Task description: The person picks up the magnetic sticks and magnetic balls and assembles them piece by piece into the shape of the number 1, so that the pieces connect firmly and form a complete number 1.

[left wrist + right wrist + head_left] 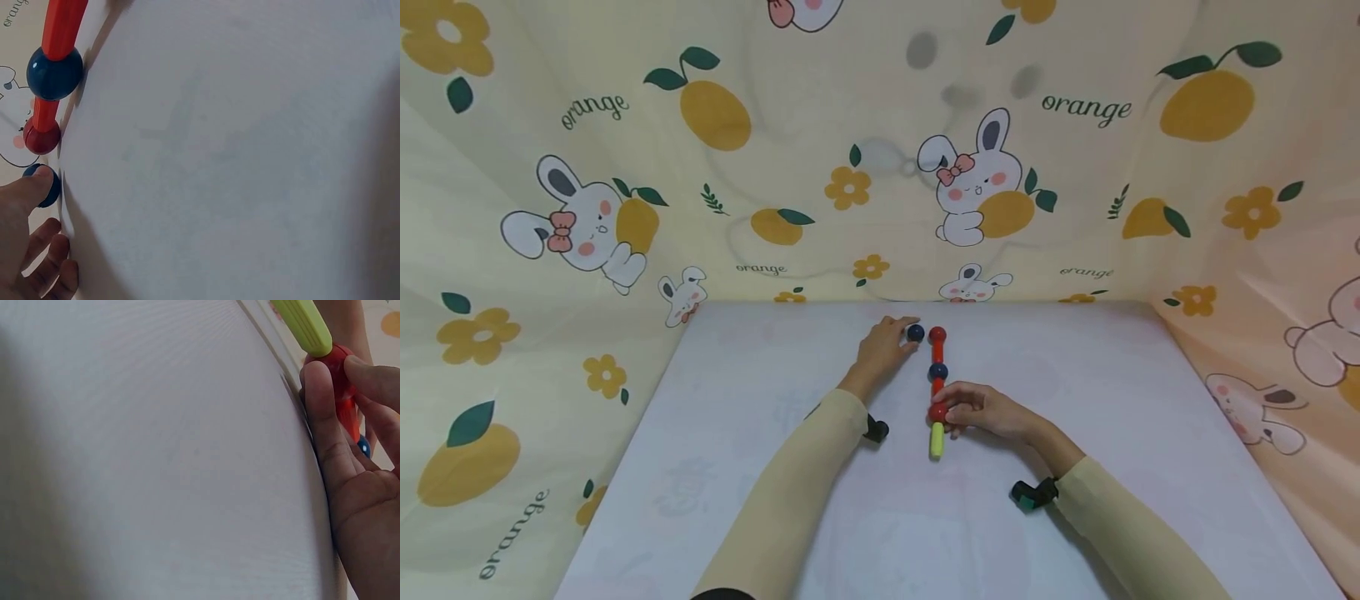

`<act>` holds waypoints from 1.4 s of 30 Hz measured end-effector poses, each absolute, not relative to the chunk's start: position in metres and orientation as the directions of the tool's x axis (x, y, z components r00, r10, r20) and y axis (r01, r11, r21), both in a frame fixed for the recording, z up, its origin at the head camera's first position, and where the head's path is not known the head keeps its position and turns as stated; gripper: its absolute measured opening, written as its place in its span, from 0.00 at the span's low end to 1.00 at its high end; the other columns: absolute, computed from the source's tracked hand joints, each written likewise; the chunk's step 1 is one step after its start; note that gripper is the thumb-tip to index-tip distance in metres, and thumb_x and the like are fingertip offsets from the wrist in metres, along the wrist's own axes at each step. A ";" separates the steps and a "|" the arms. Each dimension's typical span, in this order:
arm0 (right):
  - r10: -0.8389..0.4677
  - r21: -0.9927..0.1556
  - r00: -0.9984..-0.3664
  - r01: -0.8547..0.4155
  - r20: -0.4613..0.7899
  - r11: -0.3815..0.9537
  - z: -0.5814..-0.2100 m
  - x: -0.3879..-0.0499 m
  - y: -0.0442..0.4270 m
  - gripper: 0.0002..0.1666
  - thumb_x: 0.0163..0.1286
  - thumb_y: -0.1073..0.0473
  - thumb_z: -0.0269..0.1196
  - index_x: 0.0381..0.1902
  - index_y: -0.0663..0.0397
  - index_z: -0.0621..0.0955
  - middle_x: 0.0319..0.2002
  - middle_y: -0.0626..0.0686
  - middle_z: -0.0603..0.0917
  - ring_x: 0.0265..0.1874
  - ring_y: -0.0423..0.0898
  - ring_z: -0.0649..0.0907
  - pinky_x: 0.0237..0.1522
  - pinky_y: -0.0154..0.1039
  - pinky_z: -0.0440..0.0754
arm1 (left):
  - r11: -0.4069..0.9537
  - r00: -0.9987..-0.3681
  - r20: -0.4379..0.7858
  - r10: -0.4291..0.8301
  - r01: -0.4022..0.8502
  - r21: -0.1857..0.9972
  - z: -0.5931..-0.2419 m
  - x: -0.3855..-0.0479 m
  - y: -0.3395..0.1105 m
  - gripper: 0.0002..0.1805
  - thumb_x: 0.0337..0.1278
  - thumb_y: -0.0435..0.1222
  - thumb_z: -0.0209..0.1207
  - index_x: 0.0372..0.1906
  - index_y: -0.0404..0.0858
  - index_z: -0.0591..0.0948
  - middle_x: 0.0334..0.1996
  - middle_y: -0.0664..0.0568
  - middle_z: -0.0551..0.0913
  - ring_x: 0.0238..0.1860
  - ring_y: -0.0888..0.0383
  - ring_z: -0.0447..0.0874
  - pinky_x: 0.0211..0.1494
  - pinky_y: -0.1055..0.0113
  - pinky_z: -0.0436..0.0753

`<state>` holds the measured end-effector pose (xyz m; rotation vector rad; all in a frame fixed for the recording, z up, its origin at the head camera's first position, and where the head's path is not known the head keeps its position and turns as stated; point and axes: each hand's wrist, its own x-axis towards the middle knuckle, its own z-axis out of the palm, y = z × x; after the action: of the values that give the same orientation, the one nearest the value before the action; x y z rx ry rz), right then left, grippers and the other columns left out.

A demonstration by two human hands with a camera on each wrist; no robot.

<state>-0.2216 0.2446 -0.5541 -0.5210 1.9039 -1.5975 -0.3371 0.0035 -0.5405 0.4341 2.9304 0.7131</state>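
Observation:
A chain of magnetic-looking rods and balls lies on the white tabletop in the head view. From the far end it runs red ball (937, 334), red rod (937, 353), blue ball (938, 372), another red rod, red ball (937, 412) and yellow-green rod (937, 442). My right hand (992, 410) pinches the near red ball (338, 367), beside the yellow-green rod (304, 325). Just left of the far red ball, my left hand (880, 350) holds a loose blue ball (915, 333) between thumb and fingers. In the left wrist view the thumb partly covers that ball (52, 189).
The white table (737, 500) backs onto a hanging cloth (880, 233) printed with rabbits and oranges, which also rises along both sides. Each wrist wears a small black device, one (876, 430) on the left and one (1034, 494) on the right.

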 end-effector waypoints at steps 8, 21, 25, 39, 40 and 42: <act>-0.642 -0.977 -0.742 0.088 -0.195 0.196 -0.556 -0.222 0.244 0.24 0.82 0.60 0.63 0.72 0.56 0.76 0.62 0.63 0.83 0.48 0.57 0.88 0.55 0.44 0.88 | 0.855 -0.959 -0.004 0.285 0.252 0.453 -0.538 -0.335 0.002 0.30 0.76 0.49 0.65 0.78 0.59 0.73 0.65 0.49 0.80 0.62 0.51 0.81 0.62 0.52 0.84; -0.639 -0.977 -0.746 0.075 -0.188 0.200 -0.553 -0.221 0.242 0.23 0.81 0.62 0.63 0.71 0.57 0.77 0.61 0.62 0.84 0.45 0.55 0.89 0.53 0.45 0.88 | 0.828 -0.969 0.020 0.248 0.223 0.514 -0.538 -0.330 -0.004 0.25 0.75 0.50 0.65 0.70 0.49 0.80 0.64 0.50 0.80 0.64 0.52 0.82 0.64 0.54 0.82; -0.636 -0.976 -0.749 0.073 -0.188 0.203 -0.553 -0.220 0.242 0.23 0.81 0.62 0.63 0.71 0.58 0.77 0.60 0.62 0.84 0.45 0.54 0.89 0.53 0.45 0.88 | 0.822 -0.969 0.024 0.245 0.221 0.525 -0.533 -0.324 -0.008 0.24 0.76 0.50 0.65 0.69 0.46 0.81 0.65 0.50 0.81 0.66 0.53 0.81 0.67 0.55 0.81; -0.627 -0.973 -0.754 0.071 -0.197 0.220 -0.552 -0.220 0.243 0.23 0.82 0.63 0.63 0.71 0.57 0.77 0.61 0.62 0.84 0.46 0.56 0.89 0.53 0.44 0.88 | 0.727 -0.972 0.026 0.232 0.191 0.659 -0.533 -0.304 -0.016 0.24 0.73 0.47 0.68 0.68 0.47 0.81 0.62 0.51 0.84 0.56 0.53 0.84 0.60 0.53 0.83; -0.628 -0.973 -0.753 0.069 -0.196 0.220 -0.552 -0.220 0.243 0.23 0.82 0.63 0.63 0.71 0.57 0.77 0.61 0.62 0.84 0.46 0.56 0.89 0.53 0.45 0.88 | 0.720 -0.971 0.029 0.235 0.195 0.667 -0.532 -0.302 -0.017 0.23 0.73 0.46 0.68 0.68 0.47 0.81 0.62 0.51 0.84 0.54 0.54 0.84 0.58 0.54 0.84; -0.631 -0.973 -0.751 0.066 -0.194 0.220 -0.552 -0.221 0.244 0.23 0.82 0.63 0.63 0.71 0.57 0.77 0.61 0.62 0.84 0.46 0.56 0.89 0.53 0.44 0.88 | 0.707 -0.969 0.035 0.243 0.201 0.678 -0.530 -0.298 -0.018 0.23 0.73 0.46 0.68 0.67 0.47 0.81 0.62 0.51 0.84 0.50 0.55 0.84 0.54 0.56 0.84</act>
<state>-0.2209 0.2438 -0.5516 -0.5200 1.9275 -1.5791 -0.2978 -0.0179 -0.5299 0.3711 2.8492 1.1215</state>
